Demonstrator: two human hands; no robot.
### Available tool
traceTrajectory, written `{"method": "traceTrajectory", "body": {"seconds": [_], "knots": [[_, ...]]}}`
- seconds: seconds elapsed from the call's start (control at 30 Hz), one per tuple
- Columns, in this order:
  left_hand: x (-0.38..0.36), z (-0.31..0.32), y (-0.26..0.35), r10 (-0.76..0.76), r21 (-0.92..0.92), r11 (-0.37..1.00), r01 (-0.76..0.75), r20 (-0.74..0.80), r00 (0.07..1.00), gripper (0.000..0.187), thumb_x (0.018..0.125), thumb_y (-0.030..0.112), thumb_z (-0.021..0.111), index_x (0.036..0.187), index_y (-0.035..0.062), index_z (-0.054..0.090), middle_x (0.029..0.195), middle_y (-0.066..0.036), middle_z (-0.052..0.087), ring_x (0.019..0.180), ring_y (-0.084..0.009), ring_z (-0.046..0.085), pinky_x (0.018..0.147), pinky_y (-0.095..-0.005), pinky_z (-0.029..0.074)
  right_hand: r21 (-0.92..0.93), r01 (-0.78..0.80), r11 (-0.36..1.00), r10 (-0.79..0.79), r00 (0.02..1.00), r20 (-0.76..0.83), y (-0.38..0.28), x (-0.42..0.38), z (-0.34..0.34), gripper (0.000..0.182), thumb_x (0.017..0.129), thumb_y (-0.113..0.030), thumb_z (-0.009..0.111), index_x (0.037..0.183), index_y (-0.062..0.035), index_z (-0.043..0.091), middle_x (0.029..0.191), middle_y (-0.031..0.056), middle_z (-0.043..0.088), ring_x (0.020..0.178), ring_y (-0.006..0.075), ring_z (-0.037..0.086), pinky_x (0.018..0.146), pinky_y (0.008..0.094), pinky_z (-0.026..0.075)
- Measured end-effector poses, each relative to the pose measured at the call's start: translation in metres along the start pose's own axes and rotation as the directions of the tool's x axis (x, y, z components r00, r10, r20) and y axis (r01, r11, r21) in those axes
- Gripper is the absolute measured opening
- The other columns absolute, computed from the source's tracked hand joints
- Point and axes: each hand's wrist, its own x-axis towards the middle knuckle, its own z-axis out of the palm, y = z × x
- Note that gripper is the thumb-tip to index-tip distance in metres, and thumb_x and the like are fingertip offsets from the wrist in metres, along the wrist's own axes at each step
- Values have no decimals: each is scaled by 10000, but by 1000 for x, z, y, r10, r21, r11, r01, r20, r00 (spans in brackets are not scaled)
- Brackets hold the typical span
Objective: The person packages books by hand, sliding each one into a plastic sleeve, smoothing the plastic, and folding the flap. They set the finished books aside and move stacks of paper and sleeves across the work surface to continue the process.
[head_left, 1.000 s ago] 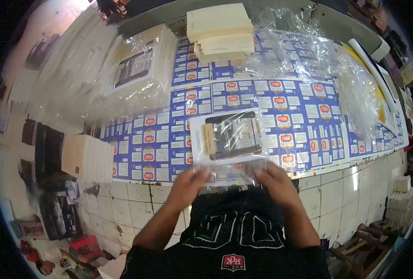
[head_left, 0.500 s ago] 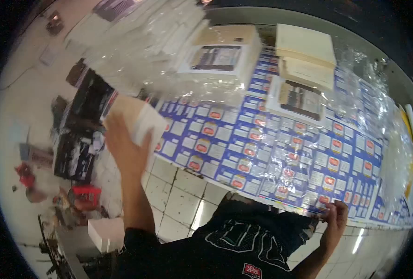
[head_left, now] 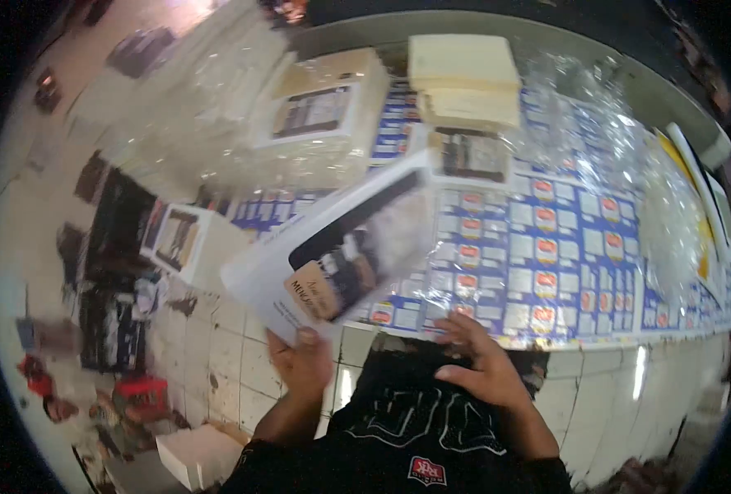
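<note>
My left hand [head_left: 304, 362] grips the lower corner of a white paperback book [head_left: 341, 255], raised at a tilt over the near table edge. Its cover carries a dark photo panel and a tan label; the far end is blurred. At the table's front edge, my right hand [head_left: 485, 366] holds nothing, its fingers stretched out and thumb apart. To the left stands a stack of similar books [head_left: 180, 239], photo cover on top. Another such cover tops a tall stack [head_left: 316, 111] at the back, and one more book [head_left: 472, 155] lies partly behind the held one.
Blue printed sheets [head_left: 547, 247] cover the table. Cream paper blocks [head_left: 464, 78] stand at the back. Clear plastic wrap [head_left: 579, 99] lies at the back right, with more plastic [head_left: 209, 123] heaped at left. Lower left are a white stack [head_left: 197, 453] and a red stool [head_left: 143, 395].
My left hand has come back from the left stack and now holds a book up in front of me. My right hand has moved leftward along the table edge. The view has shifted.
</note>
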Motion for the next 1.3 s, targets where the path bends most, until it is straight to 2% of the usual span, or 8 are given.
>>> {"method": "traceTrajectory", "body": {"seconds": [0.13, 0.2, 0.23, 0.33, 0.5, 0.77, 1.0, 1.3], "knots": [[-41, 71, -38, -445, -341, 684, 645, 506, 739, 519, 927, 117, 631, 1376, 15, 391, 1265, -113, 558, 1148, -212, 557, 985, -367, 465, -382, 112, 917, -176, 975, -136, 42, -35, -17, 576, 886, -227, 664, 1353, 0, 413, 1223, 122, 592, 1150, 232, 555, 977, 385, 451], [-42, 81, -38, -725, 299, 610, 734, 584, 365, 526, 932, 160, 638, 1375, 8, 399, 1280, -115, 556, 1130, -230, 577, 992, -378, 471, 163, 570, 805, -220, 543, -810, 26, -40, -16, 604, 901, -215, 593, 1374, 74, 353, 1292, 197, 533, 1143, 340, 564, 969, 439, 478], [-37, 93, -31, -656, 370, 672, 642, 700, 283, 566, 910, 197, 678, 1373, 6, 415, 1268, -125, 567, 1081, -235, 595, 965, -364, 481, 140, 491, 860, -161, 522, -838, 11, -47, -28, 602, 904, -213, 591, 1377, 71, 350, 1284, 203, 534, 1136, 342, 571, 963, 442, 487], [17, 78, -45, -246, 487, 583, -650, 869, 430, 600, 779, 307, 796, 1253, 17, 571, 1210, -151, 567, 953, -268, 604, 836, -401, 479, 266, 367, 891, 0, 586, -811, 22, -91, -89, 608, 907, -196, 591, 1384, 76, 330, 1274, 218, 533, 1131, 320, 580, 959, 439, 499], [62, 79, -64, -257, 392, 367, -844, 914, 313, 328, 835, 271, 709, 1072, 48, 667, 969, -112, 626, 904, -290, 581, 857, -410, 431, 430, 201, 880, 261, 552, -792, 35, -111, -94, 563, 878, -110, 594, 1354, 85, 366, 1286, 194, 540, 1168, 314, 553, 1015, 438, 442], [70, 76, -94, -417, 595, 490, -636, 802, 429, 151, 905, 147, 597, 933, 23, 676, 861, -123, 631, 832, -312, 608, 739, -392, 474, 386, 249, 888, 149, 638, -756, 38, -130, -77, 678, 805, -128, 677, 1371, 74, 363, 1312, 193, 527, 1185, 324, 545, 1034, 442, 417], [90, 88, -83, -576, 680, 651, -337, 732, 364, 167, 899, 141, 602, 937, -4, 674, 864, -133, 639, 793, -300, 623, 721, -369, 480, 399, 65, 915, 80, 939, -336, 29, -70, -10, 732, 837, -78, 693, 1439, 0, 285, 1355, 148, 495, 1241, 242, 485, 1054, 409, 386], [104, 94, -76, -685, 769, 548, -329, 639, 350, 170, 878, 131, 639, 995, 29, 710, 951, -144, 698, 898, -284, 664, 796, -349, 505, 564, -41, 825, 189, 960, -206, 41, -43, 7, 736, 867, -15, 609, 1473, -45, 191, 1370, 155, 462, 1269, 271, 468, 1049, 418, 413]]}}
